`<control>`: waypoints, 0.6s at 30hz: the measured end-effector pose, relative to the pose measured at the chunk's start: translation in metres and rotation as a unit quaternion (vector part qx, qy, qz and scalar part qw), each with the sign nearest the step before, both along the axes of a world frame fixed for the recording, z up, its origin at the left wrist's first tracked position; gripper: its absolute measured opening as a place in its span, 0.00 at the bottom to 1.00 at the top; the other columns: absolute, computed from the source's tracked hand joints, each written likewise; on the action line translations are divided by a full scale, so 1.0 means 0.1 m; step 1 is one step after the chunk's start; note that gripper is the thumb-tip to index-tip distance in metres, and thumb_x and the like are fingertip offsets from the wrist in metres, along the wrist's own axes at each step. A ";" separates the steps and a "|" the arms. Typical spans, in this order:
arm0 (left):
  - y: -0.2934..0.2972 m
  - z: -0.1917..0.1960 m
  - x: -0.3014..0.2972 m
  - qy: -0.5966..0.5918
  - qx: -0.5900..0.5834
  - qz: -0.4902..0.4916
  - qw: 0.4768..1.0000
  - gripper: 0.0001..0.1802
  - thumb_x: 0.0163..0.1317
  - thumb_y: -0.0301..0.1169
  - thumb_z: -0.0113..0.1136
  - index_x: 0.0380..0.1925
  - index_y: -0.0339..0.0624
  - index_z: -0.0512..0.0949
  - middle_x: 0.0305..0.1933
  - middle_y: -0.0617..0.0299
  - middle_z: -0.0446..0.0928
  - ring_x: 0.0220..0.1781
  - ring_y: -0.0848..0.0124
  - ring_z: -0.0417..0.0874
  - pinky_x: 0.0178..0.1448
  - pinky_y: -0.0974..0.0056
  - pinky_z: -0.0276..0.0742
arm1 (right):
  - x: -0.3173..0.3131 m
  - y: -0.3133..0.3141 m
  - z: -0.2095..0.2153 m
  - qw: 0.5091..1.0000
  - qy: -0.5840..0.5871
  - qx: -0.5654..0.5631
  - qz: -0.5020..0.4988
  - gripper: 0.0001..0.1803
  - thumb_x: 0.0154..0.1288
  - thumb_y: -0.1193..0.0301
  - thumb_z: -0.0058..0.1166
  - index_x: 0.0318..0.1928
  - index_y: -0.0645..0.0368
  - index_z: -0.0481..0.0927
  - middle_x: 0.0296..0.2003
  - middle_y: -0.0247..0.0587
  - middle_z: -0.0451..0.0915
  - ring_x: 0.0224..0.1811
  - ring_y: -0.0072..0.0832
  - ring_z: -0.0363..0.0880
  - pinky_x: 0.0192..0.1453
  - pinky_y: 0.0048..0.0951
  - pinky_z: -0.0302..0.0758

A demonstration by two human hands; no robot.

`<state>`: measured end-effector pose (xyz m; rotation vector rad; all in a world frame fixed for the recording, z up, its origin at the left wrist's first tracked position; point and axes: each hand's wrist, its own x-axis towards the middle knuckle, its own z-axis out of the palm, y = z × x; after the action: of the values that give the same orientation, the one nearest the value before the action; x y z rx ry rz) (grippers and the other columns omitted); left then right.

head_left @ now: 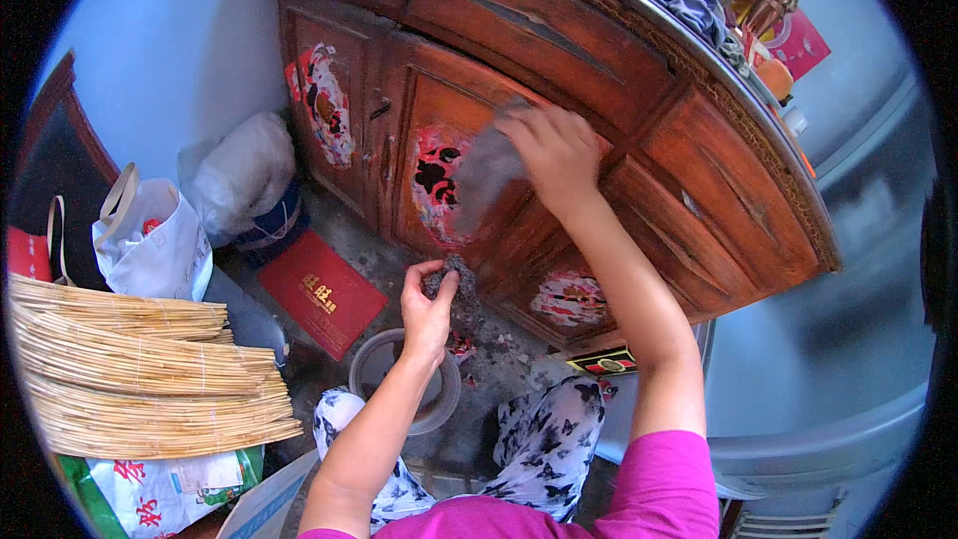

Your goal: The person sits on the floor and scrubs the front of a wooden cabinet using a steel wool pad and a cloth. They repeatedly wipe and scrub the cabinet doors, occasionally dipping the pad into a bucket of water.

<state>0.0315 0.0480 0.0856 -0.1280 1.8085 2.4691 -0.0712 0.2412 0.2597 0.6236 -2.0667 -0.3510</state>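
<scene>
My right hand (pixel 559 155) presses a grey cloth (pixel 491 175), blurred by motion, against the middle door of a reddish-brown wooden cabinet (pixel 529 0). Beside the cloth, a torn pink, white and black sticker (pixel 436 185) clings to that door. Lower down, my left hand (pixel 427 314) grips a dark grey wiry scouring pad (pixel 457 277) between thumb and fingers. Under my left forearm stands a round plastic basin (pixel 363 359), partly hidden by the arm. Ragged stickers also mark the left door (pixel 327 105) and the lower right door (pixel 569 297).
Sticker scraps (pixel 464 347) litter the floor by the basin. A red flat box (pixel 324 294), a white bag (pixel 155 240) and a blue bucket (pixel 271 225) are at left, near stacked bundles of thin sticks (pixel 150 369). Cloths (pixel 684 0) and other items crowd the cabinet top.
</scene>
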 end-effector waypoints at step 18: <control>-0.03 -0.05 -0.11 0.007 0.038 -0.003 0.999 0.26 0.65 0.25 0.68 0.63 0.34 0.77 0.57 0.57 0.82 0.57 0.68 0.81 0.66 0.64 0.73 | -0.63 -0.40 0.57 0.986 0.103 0.126 0.021 0.15 0.58 0.66 0.57 0.47 0.44 0.83 0.45 0.27 0.79 0.52 0.29 0.76 0.54 0.32 0.74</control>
<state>0.0201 0.0451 0.0803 -0.1006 1.7137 2.5363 -0.1338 0.2012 0.3168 0.7485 -1.8238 -0.6323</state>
